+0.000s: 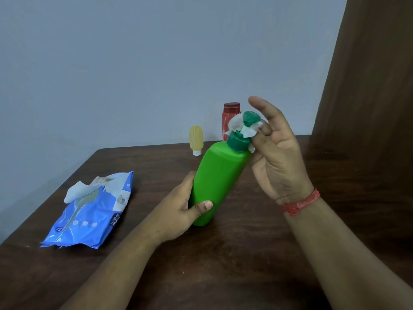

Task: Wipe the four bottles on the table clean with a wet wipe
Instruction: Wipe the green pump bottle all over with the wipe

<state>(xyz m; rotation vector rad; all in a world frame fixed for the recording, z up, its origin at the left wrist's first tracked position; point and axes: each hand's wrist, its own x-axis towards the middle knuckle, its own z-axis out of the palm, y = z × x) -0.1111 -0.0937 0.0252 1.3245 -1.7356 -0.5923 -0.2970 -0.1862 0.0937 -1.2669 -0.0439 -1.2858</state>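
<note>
My left hand grips the lower body of a green bottle, which is tilted to the right above the table. Its dark green flip cap stands open. My right hand holds a crumpled white wet wipe against the cap and the open lid, with the index finger stretched up. A small yellow bottle stands cap-down at the back of the table. A red bottle stands behind the green one, partly hidden by the wipe.
A blue pack of wet wipes lies on the left of the table with a white wipe sticking out of its opening. A brown wooden panel rises at the right. A grey wall is behind the table.
</note>
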